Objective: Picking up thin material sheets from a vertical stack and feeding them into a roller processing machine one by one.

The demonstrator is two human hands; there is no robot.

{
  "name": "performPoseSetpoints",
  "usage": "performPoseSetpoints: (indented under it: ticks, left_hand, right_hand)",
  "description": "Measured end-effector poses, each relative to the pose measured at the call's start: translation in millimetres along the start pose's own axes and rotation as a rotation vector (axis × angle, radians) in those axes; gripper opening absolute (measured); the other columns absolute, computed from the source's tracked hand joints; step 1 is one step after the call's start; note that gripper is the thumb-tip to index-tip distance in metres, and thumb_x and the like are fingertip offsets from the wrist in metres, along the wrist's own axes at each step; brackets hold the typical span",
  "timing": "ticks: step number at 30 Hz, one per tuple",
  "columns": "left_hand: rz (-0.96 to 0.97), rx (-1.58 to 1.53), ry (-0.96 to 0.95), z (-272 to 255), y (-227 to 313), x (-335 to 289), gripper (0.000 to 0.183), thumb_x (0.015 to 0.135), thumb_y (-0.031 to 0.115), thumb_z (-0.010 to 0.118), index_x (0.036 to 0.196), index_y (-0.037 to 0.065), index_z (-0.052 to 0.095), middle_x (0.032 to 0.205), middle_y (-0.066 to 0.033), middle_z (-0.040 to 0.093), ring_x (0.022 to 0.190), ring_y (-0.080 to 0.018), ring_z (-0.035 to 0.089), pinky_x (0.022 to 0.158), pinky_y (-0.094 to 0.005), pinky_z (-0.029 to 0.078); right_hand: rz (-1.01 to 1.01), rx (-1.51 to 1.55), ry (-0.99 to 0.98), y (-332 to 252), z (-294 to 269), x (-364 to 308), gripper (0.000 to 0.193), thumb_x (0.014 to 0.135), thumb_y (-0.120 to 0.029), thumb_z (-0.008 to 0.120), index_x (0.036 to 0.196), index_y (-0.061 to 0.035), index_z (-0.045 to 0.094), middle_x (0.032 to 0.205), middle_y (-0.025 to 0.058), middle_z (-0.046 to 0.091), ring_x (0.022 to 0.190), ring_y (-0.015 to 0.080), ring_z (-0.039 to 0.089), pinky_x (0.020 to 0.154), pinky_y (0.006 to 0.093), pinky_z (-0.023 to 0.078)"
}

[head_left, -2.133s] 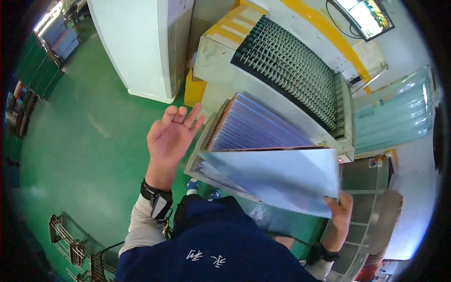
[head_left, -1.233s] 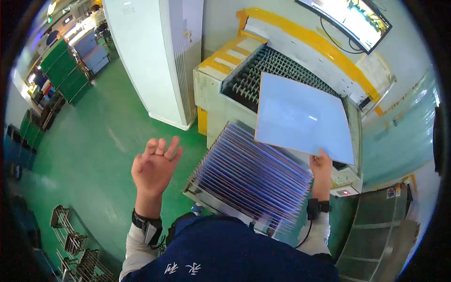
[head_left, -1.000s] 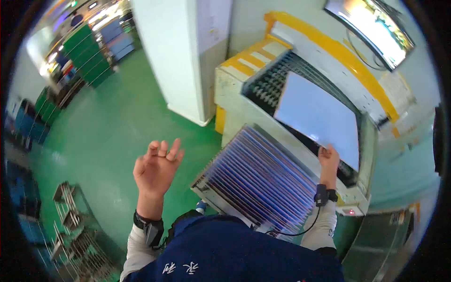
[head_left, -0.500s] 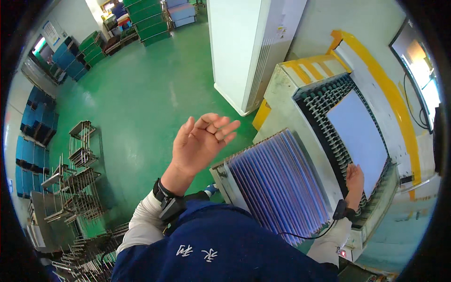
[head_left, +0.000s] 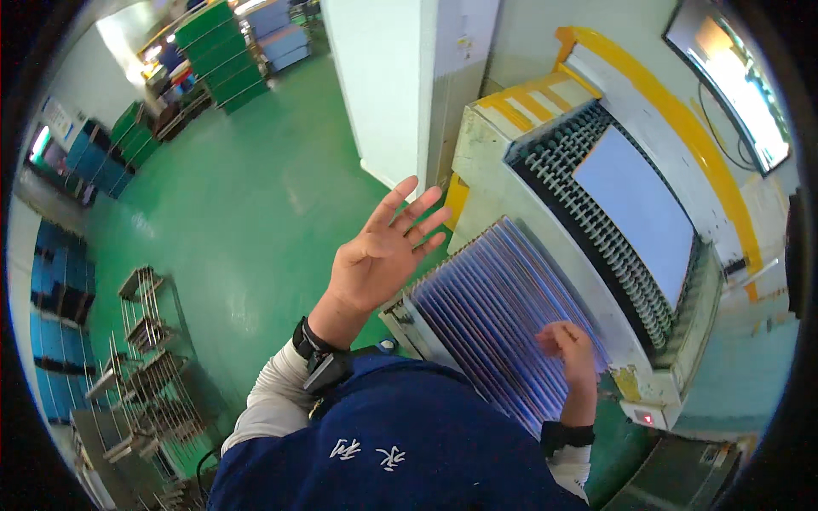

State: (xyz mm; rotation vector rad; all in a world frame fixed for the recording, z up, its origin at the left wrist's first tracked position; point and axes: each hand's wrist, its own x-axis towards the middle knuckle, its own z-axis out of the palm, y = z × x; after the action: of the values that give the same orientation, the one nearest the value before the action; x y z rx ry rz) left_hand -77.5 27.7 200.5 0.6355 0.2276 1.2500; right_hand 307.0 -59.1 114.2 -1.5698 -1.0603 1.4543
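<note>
My left hand (head_left: 379, 255) is raised over the green floor near the rack's upper left corner, palm up, with its fingers spread and nothing in it. A rack (head_left: 434, 336) in front of me holds a dense row of thin, bluish panels (head_left: 486, 324) standing on edge. Over the right part of that row hovers my right hand (head_left: 573, 349), its fingers loosely bent and slightly blurred; I see no panel in it. Beyond, a flat pale panel (head_left: 639, 204) lies on the rollers (head_left: 562, 179) of a conveyor machine, apart from both hands.
The machine's pale frame (head_left: 588, 298) borders the rack, with yellow tape (head_left: 682, 111) along its far side. A tall white cabinet (head_left: 383, 94) stands ahead. Metal racks (head_left: 153, 366) are at left, and green crates (head_left: 221, 60) are stacked far off. A screen (head_left: 733, 77) hangs upper right.
My right hand has left the pale panel on the rollers and moved left over the rack. My left hand's fingers have spread wider. The whole view has shifted slightly.
</note>
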Motion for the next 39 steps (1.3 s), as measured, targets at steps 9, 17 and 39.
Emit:
performPoseSetpoints:
  ticks: [9, 17, 39]
  left_hand:
    - [-0.108, -0.067, -0.194, -21, 15, 13, 0.097, 0.076, 0.026, 0.060, 0.160, 0.019, 0.012, 0.163, -0.0127, 0.021, 0.148, -0.0358, 0.023, 0.120, -0.0483, 0.014]
    - [-0.066, -0.205, -0.198, -70, 31, 4, 0.035, 0.083, 0.016, 0.057, 0.118, 0.016, 0.061, 0.162, -0.0116, 0.025, 0.146, -0.0353, 0.026, 0.119, -0.0477, 0.018]
    - [-0.003, -0.200, -0.101, -111, 89, -37, 0.003, 0.082, 0.018, 0.063, 0.080, 0.016, 0.063, 0.162, -0.0091, 0.026, 0.148, -0.0348, 0.023, 0.121, -0.0481, 0.014]
  right_hand:
    - [0.098, 0.036, 0.060, 47, 77, -63, 0.022, 0.099, -0.018, 0.057, 0.108, 0.0008, 0.065, 0.095, 0.0113, 0.072, 0.082, 0.0163, 0.069, 0.074, 0.0302, 0.056]
    - [-0.132, -0.636, 0.217, 60, 152, -89, 0.015, 0.088, -0.012, 0.068, 0.098, -0.0012, 0.069, 0.090, 0.0132, 0.072, 0.078, 0.0235, 0.068, 0.072, 0.0331, 0.053]
    - [-0.363, -0.962, 0.403, 75, 192, -88, 0.019, 0.081, -0.004, 0.068, 0.100, -0.0042, 0.066, 0.094, 0.0149, 0.065, 0.092, 0.0353, 0.062, 0.080, 0.0432, 0.050]
